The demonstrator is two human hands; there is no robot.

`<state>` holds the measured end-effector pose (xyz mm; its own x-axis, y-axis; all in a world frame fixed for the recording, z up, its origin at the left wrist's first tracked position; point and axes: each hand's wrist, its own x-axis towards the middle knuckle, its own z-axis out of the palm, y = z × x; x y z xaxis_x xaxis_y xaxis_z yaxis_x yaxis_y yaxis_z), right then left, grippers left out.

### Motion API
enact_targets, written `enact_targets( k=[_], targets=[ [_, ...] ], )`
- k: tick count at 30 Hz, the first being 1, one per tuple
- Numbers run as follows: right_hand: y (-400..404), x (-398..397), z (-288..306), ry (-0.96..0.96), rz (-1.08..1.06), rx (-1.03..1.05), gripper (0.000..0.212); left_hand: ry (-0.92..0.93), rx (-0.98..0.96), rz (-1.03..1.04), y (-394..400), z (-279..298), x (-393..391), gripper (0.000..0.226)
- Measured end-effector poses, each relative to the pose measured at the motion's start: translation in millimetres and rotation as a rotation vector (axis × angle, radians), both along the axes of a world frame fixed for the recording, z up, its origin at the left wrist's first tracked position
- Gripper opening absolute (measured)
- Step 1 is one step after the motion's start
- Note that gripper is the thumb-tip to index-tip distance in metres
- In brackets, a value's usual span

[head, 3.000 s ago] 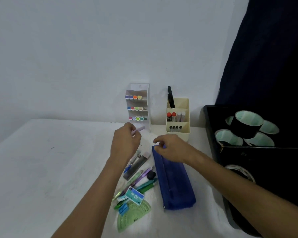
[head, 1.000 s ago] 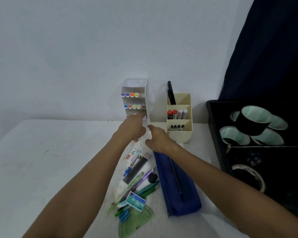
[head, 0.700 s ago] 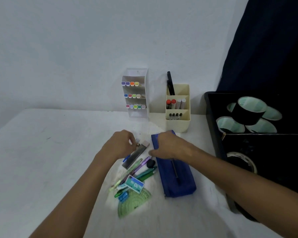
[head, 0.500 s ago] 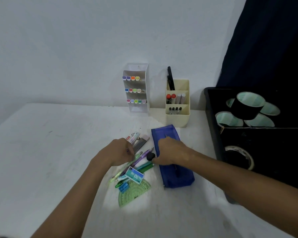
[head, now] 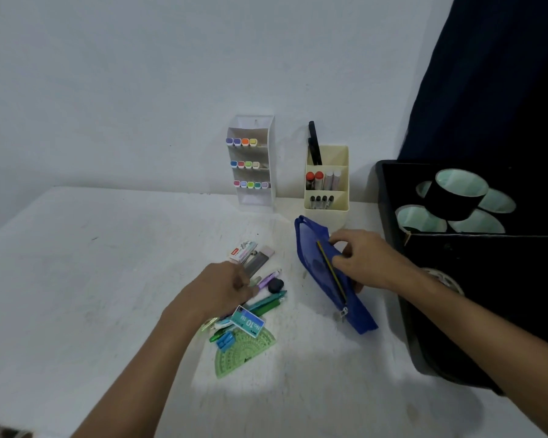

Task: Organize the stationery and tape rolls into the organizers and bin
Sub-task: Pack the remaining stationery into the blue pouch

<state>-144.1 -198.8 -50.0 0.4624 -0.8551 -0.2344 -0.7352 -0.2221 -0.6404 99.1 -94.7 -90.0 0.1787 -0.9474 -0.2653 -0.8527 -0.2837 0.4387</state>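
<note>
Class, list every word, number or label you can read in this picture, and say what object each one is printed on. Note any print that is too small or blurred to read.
"No.10": on the small teal box lying in the stationery pile; the smaller print beside it is too blurred to read.
Red label on the white packet: too small to read.
Scale marks on the green protractor: too blurred to read.

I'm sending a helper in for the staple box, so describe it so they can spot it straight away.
Start at the white table and find the loose pile of pens just left of the blue pouch. At the near end of that pile, overlapping the green protractor, lies the staple box. It is the only teal box there, printed "No.10" in white.
</note>
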Motion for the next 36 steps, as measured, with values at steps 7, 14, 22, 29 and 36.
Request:
enact_targets(
  k=[7, 14, 22, 29, 36],
  targets=[
    [-0.5, -5.6, -3.2, -0.106, -0.042, -0.081, 0.034, -0.297, -0.078, 0.090, -28.1, -10.8, -7.4, 0.025],
    [-5.3, -10.1, 1.6, -0.199, -0.086, 0.030, 0.035, -0.410, 0.006, 0.090, -39.7, -18.6, -11.6, 0.025],
    [-7.0, -8.2, -1.2, -0.244, -0.125, 0.088, 0.034, -0.085, -0.067, 0.178, -41.1, 17.7, -15.5, 0.025],
    [-3.6, -2.1, -4.8, -0.293, -0.181, 0.137, 0.029, 0.400, -0.004, 0.168, -56.0, 48.2, -69.1, 0.027],
    [-3.5, -1.3, -7.6, -0.318, -0.179, 0.168, 0.026, 0.053, -0.104, 0.118, -77.5, 23.3, -99.8, 0.038]
  ],
)
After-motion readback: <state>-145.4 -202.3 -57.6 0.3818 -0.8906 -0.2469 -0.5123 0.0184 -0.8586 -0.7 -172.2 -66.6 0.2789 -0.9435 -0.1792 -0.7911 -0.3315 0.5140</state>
